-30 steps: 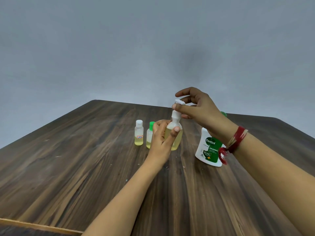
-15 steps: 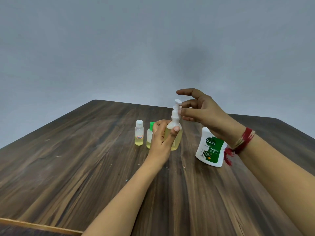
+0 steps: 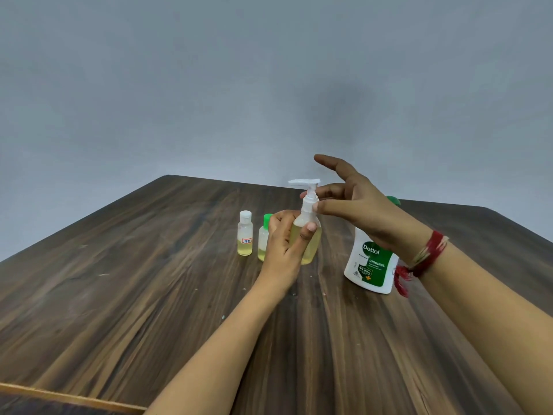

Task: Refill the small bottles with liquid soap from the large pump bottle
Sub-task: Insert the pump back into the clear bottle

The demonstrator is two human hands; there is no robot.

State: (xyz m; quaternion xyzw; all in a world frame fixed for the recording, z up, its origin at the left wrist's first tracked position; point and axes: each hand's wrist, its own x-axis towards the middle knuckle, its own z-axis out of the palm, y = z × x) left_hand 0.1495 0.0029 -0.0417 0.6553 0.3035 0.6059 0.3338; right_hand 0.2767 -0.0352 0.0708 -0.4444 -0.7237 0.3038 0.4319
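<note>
Our left hand (image 3: 287, 250) wrapped round the pump bottle (image 3: 312, 248) of yellow soap, our right hand (image 3: 359, 211) pinching its white neck (one finger sticking out), small bottles (image 3: 245, 235) just beside.

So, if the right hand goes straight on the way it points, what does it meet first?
The right hand meets the white collar of the pump bottle; its thumb and a finger seem to pinch it.
</note>
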